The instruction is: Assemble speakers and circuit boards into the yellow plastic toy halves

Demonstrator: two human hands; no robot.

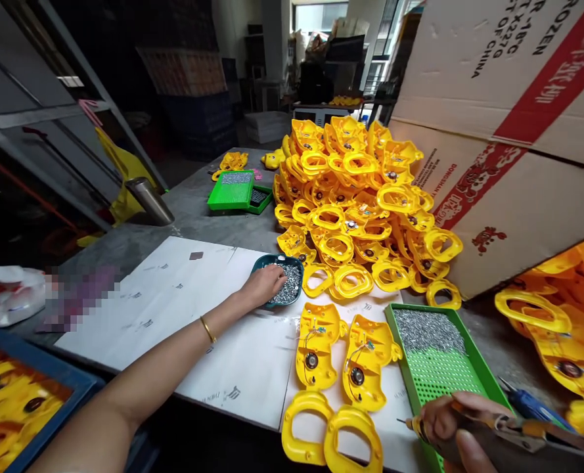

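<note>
My left hand (263, 284) reaches into a small teal bowl (272, 263) of tiny silver screws, fingers curled down among them. A gold bangle sits on that wrist. My right hand (452, 427) grips a screwdriver (518, 430) at the lower right, its tip pointing left. Two yellow plastic shells (341, 364) lie side by side on white paper in front of me, with wires and round parts inside. Just right of them stands a green screw tray (439, 374), its far half covered in screws.
A large heap of yellow shells (360, 203) fills the table's middle back. A tilted cardboard box (508, 131) spills more at right. A second green tray (232, 190) and a metal cup (148, 200) sit at far left. A blue crate (20, 394) holds yellow parts.
</note>
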